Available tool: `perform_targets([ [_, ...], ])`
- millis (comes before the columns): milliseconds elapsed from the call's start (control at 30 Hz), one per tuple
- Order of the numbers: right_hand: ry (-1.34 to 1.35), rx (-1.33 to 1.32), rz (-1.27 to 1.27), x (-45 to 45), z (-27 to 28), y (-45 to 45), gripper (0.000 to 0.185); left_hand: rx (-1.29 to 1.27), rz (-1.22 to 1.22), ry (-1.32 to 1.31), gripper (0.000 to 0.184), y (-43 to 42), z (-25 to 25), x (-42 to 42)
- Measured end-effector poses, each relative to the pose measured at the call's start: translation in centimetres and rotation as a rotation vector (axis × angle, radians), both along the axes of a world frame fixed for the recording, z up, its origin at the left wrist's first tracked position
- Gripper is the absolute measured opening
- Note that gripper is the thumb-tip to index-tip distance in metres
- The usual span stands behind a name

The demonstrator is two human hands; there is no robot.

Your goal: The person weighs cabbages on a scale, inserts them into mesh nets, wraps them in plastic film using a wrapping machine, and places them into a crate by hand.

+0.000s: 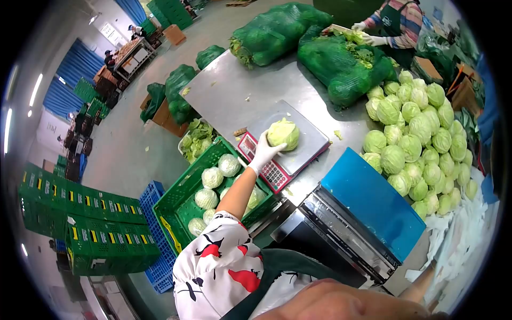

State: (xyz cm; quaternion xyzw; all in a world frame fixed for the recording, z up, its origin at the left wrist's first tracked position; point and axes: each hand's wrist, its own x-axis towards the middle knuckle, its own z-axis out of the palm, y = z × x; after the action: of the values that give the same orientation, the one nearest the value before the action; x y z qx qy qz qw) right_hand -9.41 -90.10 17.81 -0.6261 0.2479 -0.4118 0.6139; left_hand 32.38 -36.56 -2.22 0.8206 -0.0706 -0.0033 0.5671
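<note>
A pale green cabbage [283, 134] rests on the metal plate of a weighing scale [306, 140] with a red keypad. My left hand [266, 152], in a white glove, has its fingers around the near left side of this cabbage. Below that arm stands a green crate [184, 194] with several wrapped cabbages [206, 199]. On the right, my right forearm [418, 288] reaches down beside white plastic film [458, 250]; the hand itself is hidden or too unclear to make out. A large pile of cabbages [410, 146] lies on the table's right side.
A blue-topped wrapping machine [373, 205] stands in front of me. Green net sacks [280, 33] lie across the metal table [224, 90]. Another person [397, 26] handles leaves at the far side. Stacked green crates [106, 234] and a blue crate [160, 266] stand at left.
</note>
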Motion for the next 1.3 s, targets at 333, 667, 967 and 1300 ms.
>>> perform_targets([
  [333,-0.069,0.636,0.680,11.1,-4.1,16.5,0.027,-0.380,-0.384,-0.011,0.055,-6.1,11.2,-16.3],
  [667,0.136,-0.614,0.196,15.1,-3.8,33.7,0.017,-0.988,-0.746,0.451,0.054,-8.7,14.2,-21.7],
  [967,0.251,-0.195,0.691,14.2,-5.1,29.3,0.030,-1.375,-0.642,0.652,0.021,-5.0,14.9,-19.5],
  [1300,-0.031,0.566,0.987,18.2,-4.8,25.5,0.035,-0.620,-1.091,0.557,0.030,-2.1,4.1,-20.5],
])
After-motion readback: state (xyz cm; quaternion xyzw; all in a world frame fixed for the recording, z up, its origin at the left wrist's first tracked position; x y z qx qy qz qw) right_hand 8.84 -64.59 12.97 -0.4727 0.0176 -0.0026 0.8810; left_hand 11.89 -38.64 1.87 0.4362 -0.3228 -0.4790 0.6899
